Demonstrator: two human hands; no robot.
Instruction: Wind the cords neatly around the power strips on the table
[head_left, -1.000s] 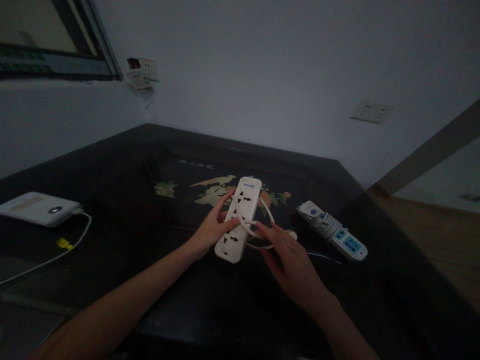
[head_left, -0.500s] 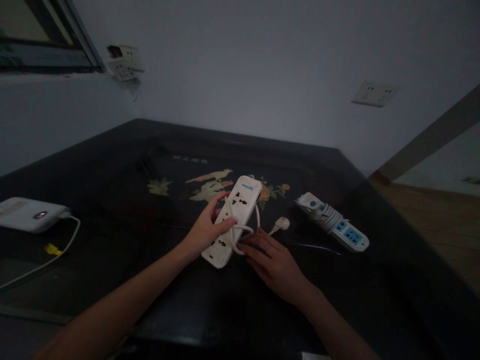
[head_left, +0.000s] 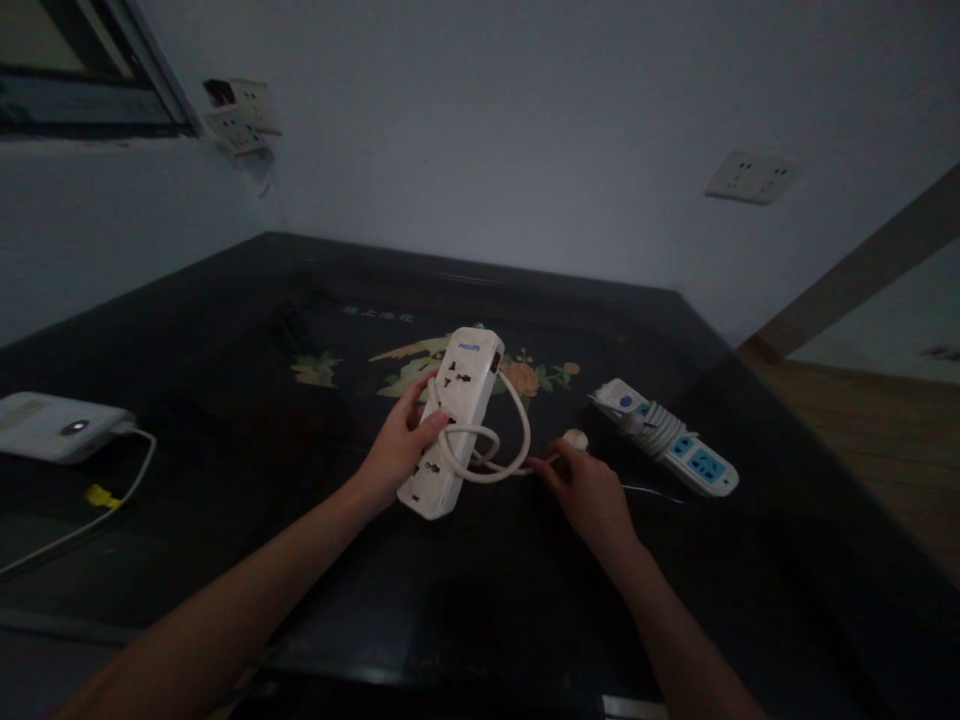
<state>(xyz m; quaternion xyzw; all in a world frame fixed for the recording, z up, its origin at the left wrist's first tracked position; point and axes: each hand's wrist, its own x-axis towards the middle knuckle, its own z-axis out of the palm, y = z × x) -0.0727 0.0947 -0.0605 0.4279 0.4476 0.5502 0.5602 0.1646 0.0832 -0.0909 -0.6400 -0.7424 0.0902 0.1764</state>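
A white power strip [head_left: 469, 385] marked PHILIPS is held tilted over the dark table, its far end raised to the right. My left hand [head_left: 401, 440] grips it from the left, thumb across the sockets. Its white cord [head_left: 523, 420] loops loosely over and beside the strip. Closed around that cord, close to the plug, is my right hand [head_left: 589, 490]. The plug [head_left: 576, 438] pokes out just beyond my fingers, partly hidden by them.
A second power strip [head_left: 705, 465] with blue sockets, its cord wound around it, lies on the right of the table [head_left: 337, 570]. At left rests a white device [head_left: 52, 425] with a cable [head_left: 139, 490]. Wall sockets [head_left: 750, 177] sit behind.
My right hand has moved right along the cord toward the plug, drawing the cord out into a wider loop. My left hand has shifted slightly left with the power strip.
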